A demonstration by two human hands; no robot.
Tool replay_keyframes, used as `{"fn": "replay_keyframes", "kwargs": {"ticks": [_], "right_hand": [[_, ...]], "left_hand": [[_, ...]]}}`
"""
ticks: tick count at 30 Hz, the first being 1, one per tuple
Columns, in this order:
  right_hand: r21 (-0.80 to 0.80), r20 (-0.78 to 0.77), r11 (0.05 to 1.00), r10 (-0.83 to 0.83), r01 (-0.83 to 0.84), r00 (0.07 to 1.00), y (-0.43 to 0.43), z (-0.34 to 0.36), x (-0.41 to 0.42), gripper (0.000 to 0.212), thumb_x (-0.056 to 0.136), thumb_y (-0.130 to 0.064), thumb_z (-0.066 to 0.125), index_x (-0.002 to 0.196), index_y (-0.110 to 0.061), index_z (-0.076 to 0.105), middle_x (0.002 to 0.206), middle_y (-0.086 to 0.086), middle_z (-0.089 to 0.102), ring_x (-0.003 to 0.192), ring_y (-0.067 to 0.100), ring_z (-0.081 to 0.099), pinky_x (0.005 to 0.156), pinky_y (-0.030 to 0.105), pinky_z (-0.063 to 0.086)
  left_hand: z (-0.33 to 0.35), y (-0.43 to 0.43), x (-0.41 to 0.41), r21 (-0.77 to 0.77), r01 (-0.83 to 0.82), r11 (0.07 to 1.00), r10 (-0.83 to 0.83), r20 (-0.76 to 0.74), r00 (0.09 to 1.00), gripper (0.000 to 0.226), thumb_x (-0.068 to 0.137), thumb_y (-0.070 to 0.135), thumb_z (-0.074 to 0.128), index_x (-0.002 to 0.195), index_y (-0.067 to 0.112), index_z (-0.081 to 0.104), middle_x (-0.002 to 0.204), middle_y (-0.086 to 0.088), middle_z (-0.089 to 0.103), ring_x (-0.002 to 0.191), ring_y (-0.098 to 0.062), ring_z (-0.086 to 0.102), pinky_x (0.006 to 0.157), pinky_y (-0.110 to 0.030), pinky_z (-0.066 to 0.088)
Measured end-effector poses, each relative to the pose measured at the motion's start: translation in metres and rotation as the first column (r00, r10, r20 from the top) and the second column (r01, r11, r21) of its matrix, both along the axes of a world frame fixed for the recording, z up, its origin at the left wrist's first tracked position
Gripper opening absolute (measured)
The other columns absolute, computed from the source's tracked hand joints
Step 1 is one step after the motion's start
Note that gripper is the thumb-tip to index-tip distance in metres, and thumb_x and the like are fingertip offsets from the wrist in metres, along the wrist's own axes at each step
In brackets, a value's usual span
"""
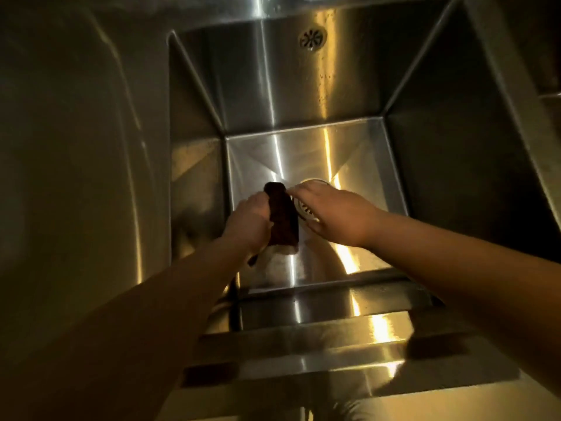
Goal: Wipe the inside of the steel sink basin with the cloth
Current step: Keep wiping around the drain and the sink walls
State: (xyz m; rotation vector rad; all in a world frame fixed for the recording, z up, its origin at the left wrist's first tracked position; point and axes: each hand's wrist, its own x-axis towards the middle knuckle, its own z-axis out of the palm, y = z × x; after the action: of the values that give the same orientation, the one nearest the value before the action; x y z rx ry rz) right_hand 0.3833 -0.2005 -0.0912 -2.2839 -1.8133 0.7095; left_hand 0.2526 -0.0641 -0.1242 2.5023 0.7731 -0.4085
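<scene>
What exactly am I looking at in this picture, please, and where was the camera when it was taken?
There is no machine here, only a person's two bare hands. The single picture comes from a wide-angle camera worn on the person's head, looking forward and down, so the arms reach in from the bottom of the picture.

Below them is a deep square stainless-steel sink basin. A round perforated metal drain sits in its floor, and a small round overflow grille is set high on its far wall.

The left hand grips a dark bunched cloth above the basin floor. The right hand reaches over the drain with straight fingers toward the cloth's top. Whether it touches the cloth cannot be told.
</scene>
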Motion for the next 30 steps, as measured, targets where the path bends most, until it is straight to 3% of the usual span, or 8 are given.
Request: {"fn": "replay_keyframes", "kwargs": {"ticks": [6,10,14,17,24,26,28,30], "right_hand": [[0.220,-0.002,0.957,-0.192,0.188,0.981,-0.034,0.075,-0.032,0.089,0.084,-0.027,0.070,0.153,-0.025,0.015,0.159,0.002,0.009,0.133,0.025,0.040,0.097,0.029,0.044],[0.362,0.012,0.882,-0.327,0.301,0.945,-0.053,0.115,-0.056,0.091,0.083,-0.022,0.070,0.152,-0.031,0.012,0.160,0.000,0.008,0.132,0.025,0.041,0.089,0.033,0.053],[0.430,0.061,0.837,-0.400,0.338,0.914,-0.070,0.145,-0.064,0.084,0.085,-0.017,0.067,0.151,-0.032,0.017,0.159,0.000,0.015,0.131,0.026,0.042,0.083,0.038,0.055],[0.459,0.099,0.820,-0.431,0.343,0.897,-0.089,0.166,-0.061,0.084,0.084,-0.013,0.067,0.150,-0.033,0.020,0.158,0.001,0.019,0.128,0.026,0.045,0.079,0.037,0.056],[0.550,0.288,0.808,-0.419,0.209,0.861,-0.157,0.206,-0.022,0.099,0.065,-0.008,0.083,0.148,-0.028,0.032,0.151,0.009,0.033,0.116,0.029,0.053,0.082,0.033,0.052],[0.557,0.262,0.805,-0.403,0.204,0.877,-0.182,0.215,-0.003,0.090,0.077,-0.015,0.076,0.148,-0.037,0.026,0.151,0.004,0.030,0.122,0.023,0.045,0.089,0.029,0.045],[0.533,0.206,0.821,-0.362,0.206,0.909,-0.208,0.219,0.020,0.063,0.095,-0.039,0.053,0.142,-0.058,0.015,0.148,-0.009,0.032,0.126,0.009,0.036,0.092,0.020,0.033],[0.564,0.227,0.806,-0.363,0.182,0.904,-0.236,0.221,0.043,0.047,0.097,-0.055,0.041,0.133,-0.066,0.013,0.139,-0.019,0.039,0.122,-0.002,0.036,0.090,0.017,0.030]], "left_hand": [[0.099,-0.022,0.001,-0.240,-0.033,0.970,0.130,0.402,0.906,0.050,0.086,0.019,0.065,0.122,0.025,0.032,0.100,0.005,0.057,0.086,-0.009,0.059,0.061,-0.010,0.044],[0.157,-0.042,-0.009,-0.347,-0.005,0.938,0.187,0.493,0.850,0.056,0.086,0.019,0.066,0.122,0.038,0.028,0.112,-0.002,0.062,0.095,-0.017,0.065,0.075,-0.034,0.059],[0.196,-0.062,-0.012,-0.315,0.057,0.947,0.115,0.500,0.858,0.054,0.086,0.022,0.066,0.120,0.041,0.028,0.116,-0.001,0.059,0.102,-0.018,0.063,0.079,-0.041,0.058],[0.218,-0.081,-0.007,-0.234,0.084,0.969,0.053,0.523,0.850,0.068,0.085,0.025,0.068,0.131,0.044,0.021,0.121,0.002,0.058,0.107,-0.016,0.061,0.082,-0.040,0.057],[0.253,-0.142,0.037,-0.075,0.106,0.991,-0.049,0.544,0.838,0.083,0.079,0.034,0.071,0.140,0.047,0.017,0.131,0.007,0.049,0.113,-0.013,0.053,0.078,-0.024,0.044],[0.261,-0.167,0.053,-0.070,0.100,0.993,-0.046,0.544,0.838,0.085,0.078,0.032,0.071,0.141,0.048,0.017,0.129,0.006,0.050,0.111,-0.012,0.054,0.076,-0.021,0.041],[0.269,-0.196,0.072,-0.052,0.088,0.995,-0.046,0.547,0.836,0.084,0.078,0.031,0.071,0.143,0.045,0.019,0.129,0.004,0.050,0.109,-0.013,0.055,0.075,-0.021,0.040],[0.274,-0.226,0.093,-0.034,0.078,0.996,-0.046,0.550,0.834,0.081,0.079,0.031,0.070,0.144,0.040,0.022,0.129,0.003,0.050,0.109,-0.014,0.055,0.075,-0.020,0.040]]}}
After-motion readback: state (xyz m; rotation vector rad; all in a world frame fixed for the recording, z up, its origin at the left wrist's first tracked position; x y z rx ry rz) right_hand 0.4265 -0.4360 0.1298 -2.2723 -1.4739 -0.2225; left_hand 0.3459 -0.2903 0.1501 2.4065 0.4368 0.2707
